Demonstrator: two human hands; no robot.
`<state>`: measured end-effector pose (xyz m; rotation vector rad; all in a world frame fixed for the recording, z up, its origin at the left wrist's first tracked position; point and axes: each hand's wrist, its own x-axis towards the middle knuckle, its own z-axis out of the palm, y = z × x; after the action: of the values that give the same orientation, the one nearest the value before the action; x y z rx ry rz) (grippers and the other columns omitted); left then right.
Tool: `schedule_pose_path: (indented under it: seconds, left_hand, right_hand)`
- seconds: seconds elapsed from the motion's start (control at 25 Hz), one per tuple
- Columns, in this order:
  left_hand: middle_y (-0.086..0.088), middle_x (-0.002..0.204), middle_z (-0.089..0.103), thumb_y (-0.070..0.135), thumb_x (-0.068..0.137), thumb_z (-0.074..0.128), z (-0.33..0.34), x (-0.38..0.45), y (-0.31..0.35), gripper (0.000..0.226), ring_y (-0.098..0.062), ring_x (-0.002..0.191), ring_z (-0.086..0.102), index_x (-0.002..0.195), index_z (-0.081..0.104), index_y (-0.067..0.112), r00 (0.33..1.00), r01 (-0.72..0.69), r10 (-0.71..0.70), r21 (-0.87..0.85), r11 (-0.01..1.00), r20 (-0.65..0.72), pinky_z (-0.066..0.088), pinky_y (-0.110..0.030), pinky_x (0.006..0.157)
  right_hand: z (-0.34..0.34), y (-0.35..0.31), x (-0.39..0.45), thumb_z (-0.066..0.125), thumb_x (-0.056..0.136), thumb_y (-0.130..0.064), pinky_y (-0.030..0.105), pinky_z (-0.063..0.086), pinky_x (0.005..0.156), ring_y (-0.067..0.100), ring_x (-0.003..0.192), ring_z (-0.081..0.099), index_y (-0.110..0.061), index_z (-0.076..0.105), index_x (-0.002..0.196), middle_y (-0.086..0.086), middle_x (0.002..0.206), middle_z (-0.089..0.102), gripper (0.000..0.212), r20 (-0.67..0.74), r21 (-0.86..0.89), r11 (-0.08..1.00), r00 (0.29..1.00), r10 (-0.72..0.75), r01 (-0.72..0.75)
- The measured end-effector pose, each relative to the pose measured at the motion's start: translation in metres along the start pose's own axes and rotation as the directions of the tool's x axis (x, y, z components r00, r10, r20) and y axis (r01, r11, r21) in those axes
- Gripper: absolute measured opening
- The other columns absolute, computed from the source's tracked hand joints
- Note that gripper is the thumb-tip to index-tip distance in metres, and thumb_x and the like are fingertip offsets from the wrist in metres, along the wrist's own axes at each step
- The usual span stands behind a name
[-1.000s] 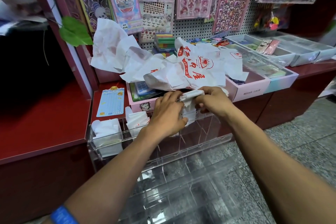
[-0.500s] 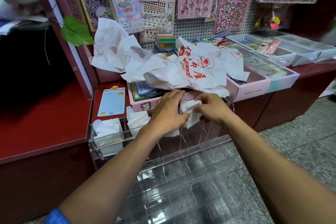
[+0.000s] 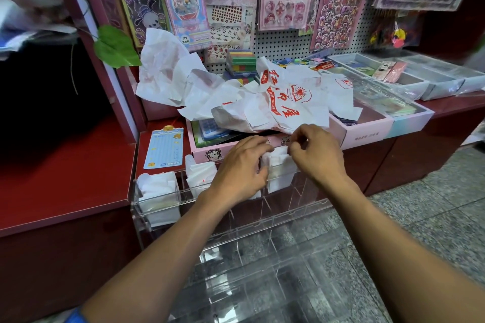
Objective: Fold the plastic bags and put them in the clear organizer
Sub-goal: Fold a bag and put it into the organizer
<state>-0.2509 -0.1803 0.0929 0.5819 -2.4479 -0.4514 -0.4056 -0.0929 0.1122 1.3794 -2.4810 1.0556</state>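
1. Your folded bag (image 3: 278, 169), held higher a second ago, now sits down in the clear organizer (image 3: 236, 220), third slot.
2. Left hand (image 3: 240, 170) curled on it; right hand (image 3: 319, 153) pinches the loose crinkled bags (image 3: 265, 102) at 12 o'clock.

white bags (image 3: 275, 105) with red print, pink box (image 3: 210, 153), red counter (image 3: 65, 178)

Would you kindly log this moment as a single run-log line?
step: stowing folded bag | left hand: presses folded plastic bag | right hand: pinches bag top | target: clear organizer compartment | unfolded bags: behind
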Motion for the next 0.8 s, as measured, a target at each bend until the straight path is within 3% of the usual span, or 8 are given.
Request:
schedule_pose_path:
  seconds: [0.12,0.24,0.36,0.44,0.56,0.64,0.72,0.8]
  left_hand:
    - [0.001,0.131,0.061,0.014,0.088,0.061,-0.012,-0.007,0.001,0.031,-0.016,0.122,0.052,0.117,0.070,0.013,0.999,-0.002,0.000,-0.048,0.999,-0.043,0.039,-0.029,0.104]
    - [0.004,0.124,0.063,0.009,0.085,0.062,-0.025,-0.018,-0.001,0.030,-0.011,0.116,0.054,0.113,0.071,0.014,0.992,0.005,-0.019,-0.105,0.994,-0.129,0.036,-0.018,0.103]
    - [0.009,0.116,0.063,0.009,0.082,0.061,-0.036,-0.033,-0.006,0.029,0.001,0.110,0.048,0.108,0.073,0.015,0.977,0.008,-0.037,-0.138,0.990,-0.210,0.025,0.000,0.099]
    - [0.007,0.114,0.065,0.009,0.084,0.061,-0.042,-0.036,-0.009,0.027,-0.002,0.109,0.052,0.107,0.073,0.017,0.971,0.041,-0.078,-0.165,0.985,-0.225,0.030,-0.004,0.100]
    - [0.006,0.111,0.068,0.008,0.088,0.065,-0.052,-0.038,-0.007,0.022,-0.010,0.107,0.059,0.106,0.073,0.019,0.963,0.099,-0.145,-0.200,0.975,-0.228,0.044,-0.023,0.099]
    - [0.008,0.107,0.070,0.009,0.089,0.066,-0.057,-0.040,-0.002,0.019,-0.007,0.104,0.061,0.104,0.074,0.019,0.956,0.109,-0.160,-0.212,0.971,-0.245,0.046,-0.022,0.095]
    - [0.012,0.100,0.072,0.011,0.089,0.068,-0.066,-0.042,0.003,0.016,0.001,0.095,0.063,0.099,0.074,0.021,0.944,0.158,-0.237,-0.318,0.935,-0.229,0.047,-0.014,0.085]
    - [0.009,0.091,0.073,0.007,0.090,0.066,-0.081,-0.040,0.009,0.015,0.002,0.084,0.065,0.096,0.074,0.018,0.917,0.204,-0.354,-0.543,0.814,-0.186,0.049,-0.013,0.078]
  right_hand:
    - [-0.001,-0.009,0.002,0.055,0.082,-0.018,0.037,0.046,0.078,0.025,0.099,0.053,-0.017,0.067,0.091,0.002,0.112,0.059,0.015,-0.123,-0.018,0.997,0.990,-0.072,0.070]
    - [0.001,-0.020,0.002,0.046,0.078,-0.032,0.039,0.040,0.092,0.028,0.116,0.046,-0.016,0.071,0.103,0.004,0.130,0.058,0.039,-0.003,-0.075,0.988,0.990,-0.139,0.138]
    - [0.002,-0.028,0.000,0.038,0.074,-0.038,0.040,0.035,0.090,0.031,0.118,0.044,-0.015,0.059,0.123,0.005,0.134,0.055,0.057,0.112,-0.158,0.985,0.992,-0.054,0.072]
    - [0.003,-0.031,-0.002,0.042,0.079,-0.035,0.042,0.036,0.094,0.033,0.122,0.041,-0.013,0.049,0.135,0.006,0.143,0.047,0.061,0.117,-0.179,0.983,0.993,-0.015,0.036]
    - [-0.006,-0.043,-0.008,0.055,0.085,-0.019,0.043,0.030,0.109,0.032,0.135,0.033,-0.008,0.030,0.150,0.007,0.157,0.027,0.071,-0.060,-0.051,0.999,0.998,-0.005,0.002]
    - [-0.016,-0.059,-0.010,0.053,0.083,-0.020,0.039,0.025,0.117,0.025,0.143,0.027,-0.008,0.027,0.152,0.004,0.159,0.024,0.075,-0.185,0.160,0.987,0.983,0.015,0.014]
    - [-0.021,-0.080,-0.015,0.047,0.081,-0.029,0.034,0.020,0.119,0.019,0.145,0.024,-0.009,0.028,0.152,0.004,0.159,0.025,0.076,-0.233,0.247,0.959,0.969,-0.082,0.140]
    - [-0.021,-0.103,-0.024,0.044,0.081,-0.035,0.034,0.021,0.119,0.020,0.145,0.026,-0.008,0.034,0.150,0.007,0.156,0.033,0.075,-0.237,0.210,0.922,0.932,-0.273,0.324]
